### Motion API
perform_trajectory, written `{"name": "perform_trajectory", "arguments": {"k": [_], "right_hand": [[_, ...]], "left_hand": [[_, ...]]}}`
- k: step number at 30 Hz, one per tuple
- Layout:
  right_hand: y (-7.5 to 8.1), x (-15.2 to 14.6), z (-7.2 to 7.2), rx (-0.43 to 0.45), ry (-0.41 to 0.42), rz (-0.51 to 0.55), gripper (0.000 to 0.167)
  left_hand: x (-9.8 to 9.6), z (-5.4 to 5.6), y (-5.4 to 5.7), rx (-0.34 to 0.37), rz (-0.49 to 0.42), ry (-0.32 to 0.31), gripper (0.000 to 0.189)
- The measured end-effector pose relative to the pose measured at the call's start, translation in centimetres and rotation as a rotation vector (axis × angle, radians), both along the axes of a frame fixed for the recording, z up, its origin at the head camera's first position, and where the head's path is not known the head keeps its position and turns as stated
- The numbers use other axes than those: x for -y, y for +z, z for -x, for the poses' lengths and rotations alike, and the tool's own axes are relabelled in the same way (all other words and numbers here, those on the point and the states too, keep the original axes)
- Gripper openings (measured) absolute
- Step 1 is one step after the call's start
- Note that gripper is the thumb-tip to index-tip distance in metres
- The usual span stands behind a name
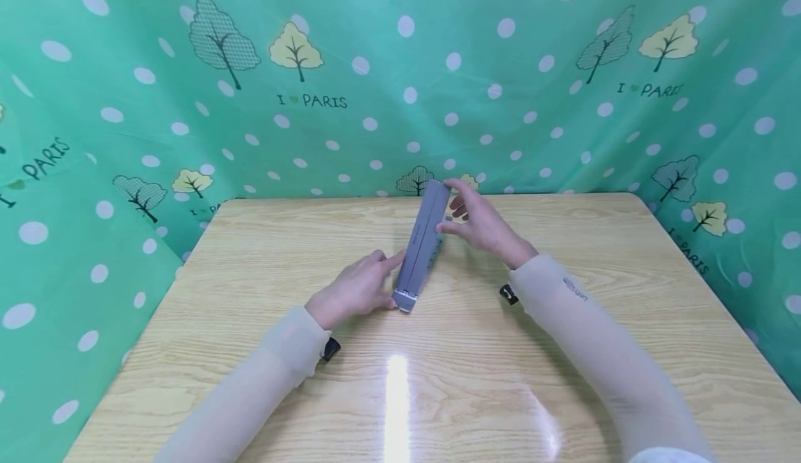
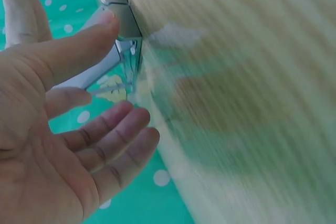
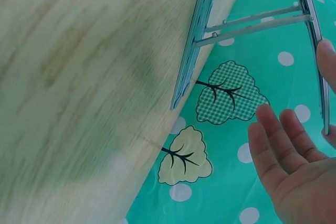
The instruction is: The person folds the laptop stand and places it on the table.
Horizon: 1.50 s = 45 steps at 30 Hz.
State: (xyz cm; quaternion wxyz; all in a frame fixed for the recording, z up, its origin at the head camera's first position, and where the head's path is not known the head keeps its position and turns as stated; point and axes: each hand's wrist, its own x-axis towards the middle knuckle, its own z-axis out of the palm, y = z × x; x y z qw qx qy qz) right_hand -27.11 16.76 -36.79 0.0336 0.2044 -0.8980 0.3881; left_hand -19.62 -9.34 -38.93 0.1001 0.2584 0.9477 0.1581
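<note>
A grey folding stand [image 1: 422, 240] stands part-unfolded on the wooden table, its far end raised and its hinged end near. In the right wrist view two slender struts [image 3: 252, 24] link its lower and upper legs. My left hand [image 1: 357, 286] holds it by the hinged end. The thumb lies at the hinge [image 2: 123, 22], the index finger touches the left edge, and the other fingers are extended. My right hand [image 1: 484, 223] grips the raised upper leg [image 3: 315, 40] between thumb and index finger, its other fingers off the stand.
The wooden table [image 1: 263, 240] reaches back to a green dotted curtain [image 1: 369, 101] printed with trees. Black wrist-mounted pieces [image 1: 509, 294] show below the sleeves. A bright light reflection lies on the front of the table.
</note>
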Motion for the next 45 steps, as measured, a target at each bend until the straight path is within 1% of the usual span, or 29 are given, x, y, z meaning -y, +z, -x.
{"name": "perform_trajectory", "arguments": {"k": [6,11,15,19,24,27,30,34,37,41,45], "right_hand": [[-0.1,0.0,-0.7,0.002,-0.049,-0.011,0.085],[-0.1,0.1,-1.2,-0.005,-0.073,0.012,0.083],[-0.1,0.1,-1.6,-0.019,-0.095,0.027,0.083],[-0.1,0.3,-1.9,-0.039,-0.124,0.027,0.083],[-0.1,0.3,-2.3,-0.06,-0.129,0.02,0.083],[-0.1,0.0,-2.2,-0.046,-0.116,0.02,0.083],[0.0,-0.6,-1.7,-0.015,-0.083,0.028,0.081],[0.3,-1.7,-0.7,0.029,-0.001,0.028,0.081],[0.4,-2.2,-0.1,0.045,0.045,0.021,0.083],[0.4,-2.3,0.3,0.03,0.07,0.013,0.081],[0.2,-2.2,0.5,0.012,0.078,0.002,0.08]], "left_hand": [[0.7,0.8,0.1,-0.003,0.013,-0.072,0.098],[1.2,1.4,0.2,0.011,0.012,-0.104,0.097],[1.5,1.8,0.5,0.029,0.015,-0.111,0.095],[1.6,2.1,0.6,0.043,0.035,-0.102,0.094],[1.6,2.4,0.6,0.045,0.054,-0.091,0.095],[1.5,2.3,0.5,0.079,0.02,-0.083,0.095],[1.5,2.2,0.4,0.118,-0.025,-0.081,0.096],[1.4,1.9,0.2,0.096,-0.003,-0.083,0.096],[1.1,1.3,0.3,0.051,0.018,-0.067,0.097],[0.3,0.5,0.3,-0.008,0.02,-0.047,0.096],[-0.4,0.3,0.2,-0.053,0.043,-0.046,0.095]]}}
